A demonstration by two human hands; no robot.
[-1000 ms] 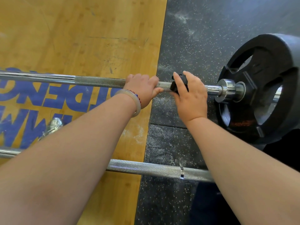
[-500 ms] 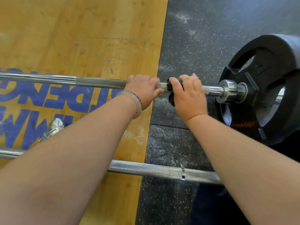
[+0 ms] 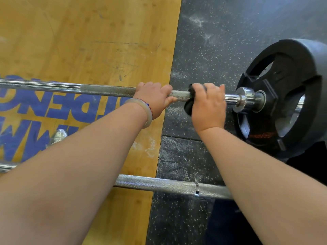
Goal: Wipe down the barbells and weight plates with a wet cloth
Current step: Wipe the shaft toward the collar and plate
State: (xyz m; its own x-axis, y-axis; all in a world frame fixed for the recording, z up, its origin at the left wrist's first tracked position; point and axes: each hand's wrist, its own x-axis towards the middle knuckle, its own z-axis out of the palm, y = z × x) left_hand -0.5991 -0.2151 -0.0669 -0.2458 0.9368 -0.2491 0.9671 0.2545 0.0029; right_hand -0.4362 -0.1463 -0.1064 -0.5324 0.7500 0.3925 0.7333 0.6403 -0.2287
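Observation:
A steel barbell (image 3: pixel 106 90) runs left to right across the floor, with a black weight plate (image 3: pixel 290 96) on its right sleeve. My left hand (image 3: pixel 155 96) is wrapped around the knurled bar near the mat's edge. My right hand (image 3: pixel 208 105) grips the bar closer to the collar (image 3: pixel 246 99), closed over a black cloth (image 3: pixel 189 105) that is folded around the bar. Only the cloth's left end shows below my fingers.
A second barbell (image 3: pixel 168 185) lies nearer to me, partly hidden by both forearms. The floor is a wooden platform (image 3: pixel 88 41) with blue lettering on the left and black speckled rubber mat (image 3: pixel 221 41) on the right. A small shiny object (image 3: pixel 59 135) lies by my left forearm.
My right hand has closed fully over the bar with the cloth and rolled it around the bar, staying beside the collar. The left hand has kept its grip in place.

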